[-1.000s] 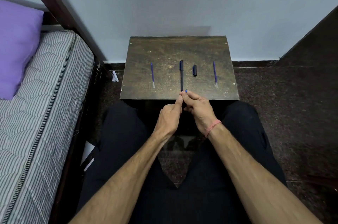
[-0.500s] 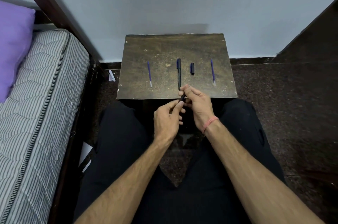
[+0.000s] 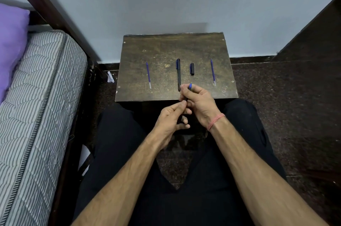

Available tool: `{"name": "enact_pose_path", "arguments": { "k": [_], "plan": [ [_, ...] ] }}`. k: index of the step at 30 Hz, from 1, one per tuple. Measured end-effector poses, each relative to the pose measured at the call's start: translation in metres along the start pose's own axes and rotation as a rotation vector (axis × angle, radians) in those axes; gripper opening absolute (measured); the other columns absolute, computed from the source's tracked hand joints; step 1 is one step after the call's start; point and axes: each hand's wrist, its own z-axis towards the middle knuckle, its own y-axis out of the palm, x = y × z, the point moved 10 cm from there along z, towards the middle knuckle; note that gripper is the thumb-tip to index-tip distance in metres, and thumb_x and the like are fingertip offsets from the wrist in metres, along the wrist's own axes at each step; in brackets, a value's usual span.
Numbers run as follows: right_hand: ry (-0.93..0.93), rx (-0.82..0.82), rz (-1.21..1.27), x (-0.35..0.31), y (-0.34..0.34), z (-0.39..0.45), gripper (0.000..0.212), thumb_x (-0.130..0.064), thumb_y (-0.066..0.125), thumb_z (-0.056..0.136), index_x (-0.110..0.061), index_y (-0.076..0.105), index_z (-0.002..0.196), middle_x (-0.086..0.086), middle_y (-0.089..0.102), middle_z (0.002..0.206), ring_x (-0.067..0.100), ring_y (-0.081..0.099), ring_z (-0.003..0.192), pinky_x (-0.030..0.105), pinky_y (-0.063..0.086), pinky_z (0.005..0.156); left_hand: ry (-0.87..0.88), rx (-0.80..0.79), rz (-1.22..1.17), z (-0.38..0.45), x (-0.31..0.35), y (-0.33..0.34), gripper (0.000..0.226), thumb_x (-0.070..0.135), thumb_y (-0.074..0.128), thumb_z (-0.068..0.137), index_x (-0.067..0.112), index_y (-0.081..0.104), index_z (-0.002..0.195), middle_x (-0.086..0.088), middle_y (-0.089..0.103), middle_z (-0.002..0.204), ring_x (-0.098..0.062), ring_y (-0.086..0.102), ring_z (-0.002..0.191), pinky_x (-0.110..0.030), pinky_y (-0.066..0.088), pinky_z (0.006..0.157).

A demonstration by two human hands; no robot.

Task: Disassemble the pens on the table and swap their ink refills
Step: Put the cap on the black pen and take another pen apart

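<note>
On the small dark wooden table (image 3: 166,48) lie a blue ink refill (image 3: 148,75) at the left, a black capped pen (image 3: 178,74) in the middle, a loose black cap (image 3: 192,68) beside it, and a second blue refill (image 3: 213,72) at the right. My right hand (image 3: 199,103) grips a dark pen barrel (image 3: 189,87) whose blue tip sticks up past my fingers, just over the table's near edge. My left hand (image 3: 171,118) pinches the barrel's lower end from below. Most of the barrel is hidden by my fingers.
A bed with a striped mattress (image 3: 36,115) and a purple pillow (image 3: 11,41) runs along the left. A pale wall stands behind the table. My legs in black trousers (image 3: 184,198) sit under my hands. Dark speckled floor (image 3: 276,96) lies at the right.
Both hands drew back a little from the table edge toward my lap. The pen barrel's blue tip now shows above my right fingers. The items on the table have not moved.
</note>
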Motion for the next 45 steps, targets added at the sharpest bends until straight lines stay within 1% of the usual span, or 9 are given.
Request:
{"name": "enact_pose_path", "arguments": {
  "k": [4, 9, 17, 20, 25, 30, 38, 42, 45],
  "plan": [
    [0.050, -0.077, 0.023, -0.001, 0.008, -0.001, 0.042, -0.039, 0.058, 0.111, -0.011, 0.070, 0.140, 0.011, 0.080, 0.115, 0.026, 0.077, 0.113, 0.032, 0.059, 0.091, 0.013, 0.000, -0.076, 0.001, 0.000, 0.000, 0.028, 0.031, 0.059, 0.116, 0.011, 0.077, 0.123, 0.007, 0.074, 0.090, -0.002, 0.058, 0.059, -0.021, 0.061, 0.060],
    [-0.044, 0.104, 0.033, -0.007, -0.013, 0.000, 0.019, -0.010, 0.080, 0.097, -0.009, 0.072, 0.114, -0.002, 0.066, 0.084, 0.013, 0.064, 0.076, 0.021, 0.059, 0.069, 0.042, 0.067, -0.006, 0.000, 0.002, -0.011, 0.024, 0.031, 0.064, 0.113, 0.016, 0.082, 0.120, 0.006, 0.082, 0.096, -0.002, 0.063, 0.061, -0.021, 0.062, 0.061],
    [-0.007, 0.042, -0.037, -0.006, -0.012, 0.000, 0.017, -0.027, 0.077, 0.102, -0.017, 0.084, 0.114, -0.004, 0.075, 0.099, 0.013, 0.068, 0.092, 0.029, 0.061, 0.084, 0.047, 0.096, 0.029, -0.001, 0.003, -0.016, 0.023, 0.029, 0.064, 0.114, 0.016, 0.082, 0.121, 0.006, 0.082, 0.096, -0.002, 0.063, 0.060, -0.019, 0.062, 0.060],
    [-0.081, 0.097, -0.074, -0.014, -0.018, 0.000, 0.024, -0.011, 0.080, 0.097, -0.008, 0.078, 0.121, -0.003, 0.080, 0.093, 0.013, 0.073, 0.088, 0.027, 0.063, 0.080, 0.038, 0.088, 0.065, -0.001, 0.000, -0.013, 0.023, 0.030, 0.063, 0.114, 0.017, 0.082, 0.121, 0.005, 0.083, 0.096, -0.002, 0.065, 0.060, -0.019, 0.062, 0.060],
    [0.020, -0.035, -0.041, -0.011, -0.003, 0.000, 0.036, -0.016, 0.060, 0.111, -0.012, 0.062, 0.147, 0.012, 0.079, 0.129, 0.023, 0.076, 0.116, 0.039, 0.062, 0.097, 0.040, 0.088, 0.082, -0.001, 0.003, -0.014, 0.025, 0.033, 0.062, 0.115, 0.020, 0.083, 0.117, 0.007, 0.082, 0.094, -0.003, 0.065, 0.062, -0.020, 0.061, 0.061],
    [-0.112, 0.151, -0.207, -0.018, -0.020, -0.002, 0.033, -0.012, 0.086, 0.093, -0.003, 0.076, 0.123, 0.015, 0.074, 0.104, 0.023, 0.071, 0.094, 0.034, 0.061, 0.086, 0.029, 0.083, 0.103, -0.001, 0.001, -0.011, 0.022, 0.029, 0.063, 0.115, 0.019, 0.082, 0.118, 0.008, 0.083, 0.090, -0.001, 0.065, 0.059, -0.017, 0.060, 0.059],
    [-0.051, -0.037, -0.104, -0.015, -0.003, 0.000, 0.029, -0.008, 0.053, 0.113, -0.009, 0.067, 0.139, 0.011, 0.078, 0.132, 0.023, 0.075, 0.123, 0.033, 0.062, 0.100, 0.005, 0.056, 0.070, 0.002, 0.001, -0.012, 0.029, 0.035, 0.061, 0.115, 0.014, 0.081, 0.120, 0.006, 0.082, 0.091, -0.004, 0.066, 0.064, -0.021, 0.061, 0.063],
    [-0.114, 0.118, -0.264, -0.021, -0.016, -0.003, 0.019, -0.014, 0.075, 0.102, -0.009, 0.079, 0.120, 0.003, 0.075, 0.103, 0.015, 0.068, 0.093, 0.031, 0.059, 0.084, 0.013, 0.046, 0.095, 0.003, 0.000, -0.012, 0.028, 0.033, 0.061, 0.115, 0.015, 0.082, 0.119, 0.004, 0.084, 0.096, -0.003, 0.067, 0.065, -0.020, 0.061, 0.064],
    [-0.135, 0.150, -0.201, -0.026, -0.019, -0.004, 0.028, -0.006, 0.073, 0.102, -0.004, 0.074, 0.130, 0.006, 0.078, 0.102, 0.011, 0.073, 0.090, 0.030, 0.062, 0.092, 0.012, 0.023, 0.084, 0.005, 0.001, -0.010, 0.025, 0.033, 0.059, 0.116, 0.019, 0.080, 0.116, 0.005, 0.084, 0.094, -0.002, 0.068, 0.063, -0.020, 0.062, 0.063]
  ]
}}
